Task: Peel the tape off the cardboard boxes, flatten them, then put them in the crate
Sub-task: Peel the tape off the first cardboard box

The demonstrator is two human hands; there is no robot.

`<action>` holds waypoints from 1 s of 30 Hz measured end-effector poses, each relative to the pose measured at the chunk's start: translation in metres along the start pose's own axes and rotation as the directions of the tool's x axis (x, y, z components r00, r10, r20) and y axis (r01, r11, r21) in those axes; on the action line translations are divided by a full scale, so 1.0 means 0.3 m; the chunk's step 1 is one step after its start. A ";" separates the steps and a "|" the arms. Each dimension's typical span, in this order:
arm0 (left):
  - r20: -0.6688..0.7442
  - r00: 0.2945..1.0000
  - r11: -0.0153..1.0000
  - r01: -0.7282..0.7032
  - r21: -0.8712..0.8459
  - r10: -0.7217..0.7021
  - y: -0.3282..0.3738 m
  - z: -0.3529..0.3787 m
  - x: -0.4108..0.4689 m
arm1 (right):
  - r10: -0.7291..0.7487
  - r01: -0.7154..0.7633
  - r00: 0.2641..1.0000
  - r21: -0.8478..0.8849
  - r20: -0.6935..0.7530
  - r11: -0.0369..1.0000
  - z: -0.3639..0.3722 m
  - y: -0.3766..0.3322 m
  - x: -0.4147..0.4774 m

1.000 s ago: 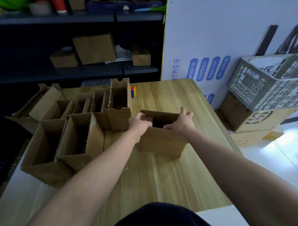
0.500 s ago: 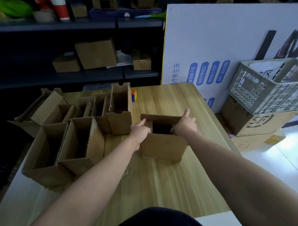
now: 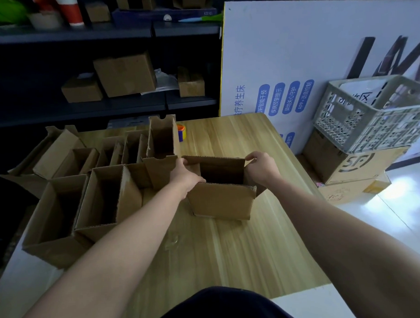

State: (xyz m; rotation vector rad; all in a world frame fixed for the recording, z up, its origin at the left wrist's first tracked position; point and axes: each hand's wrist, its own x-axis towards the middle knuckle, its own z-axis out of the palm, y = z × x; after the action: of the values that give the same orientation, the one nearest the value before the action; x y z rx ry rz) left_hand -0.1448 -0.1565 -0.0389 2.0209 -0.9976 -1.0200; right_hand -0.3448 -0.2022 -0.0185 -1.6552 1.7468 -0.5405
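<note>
A small open cardboard box [image 3: 221, 201] stands on the wooden table [image 3: 231, 253], its top flaps up. My left hand [image 3: 184, 176] grips the box's left top edge. My right hand [image 3: 261, 167] pinches the far right corner of its back flap. Both arms reach in from below. The grey plastic crate [image 3: 369, 120] sits off the table to the right, on top of a printed carton [image 3: 361, 167]. Several other open cardboard boxes [image 3: 103, 198] crowd the table's left side.
A roll of tape [image 3: 181, 132] lies behind the tall box [image 3: 161, 136] at the table's back. A white printed board [image 3: 296, 60] leans behind the table on the right. Dark shelves [image 3: 107, 107] with more boxes stand behind.
My hands have spread the box's top flaps wider, and the right hand moved out to the back flap's far corner. The camera view shifted slightly.
</note>
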 end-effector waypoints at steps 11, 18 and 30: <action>-0.097 0.980 0.747 0.065 -0.662 -0.172 0.036 0.067 0.011 | 0.037 -0.097 0.942 0.166 0.335 0.981 -0.010 0.015 -0.039; 0.131 0.969 0.535 0.225 -0.814 -0.208 0.027 0.106 -0.026 | 0.209 -0.213 0.960 0.004 0.186 0.977 0.020 0.125 -0.017; 0.177 0.965 0.965 0.221 -0.144 -0.194 -0.161 0.176 0.046 | 0.337 -0.355 0.933 0.179 0.126 0.918 0.059 0.263 0.080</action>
State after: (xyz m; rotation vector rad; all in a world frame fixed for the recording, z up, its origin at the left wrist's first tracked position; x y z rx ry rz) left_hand -0.1681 -0.1552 -0.1079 1.9610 -0.7644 -1.3515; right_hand -0.3879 -0.2145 -0.0902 -1.1788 1.8003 -0.4470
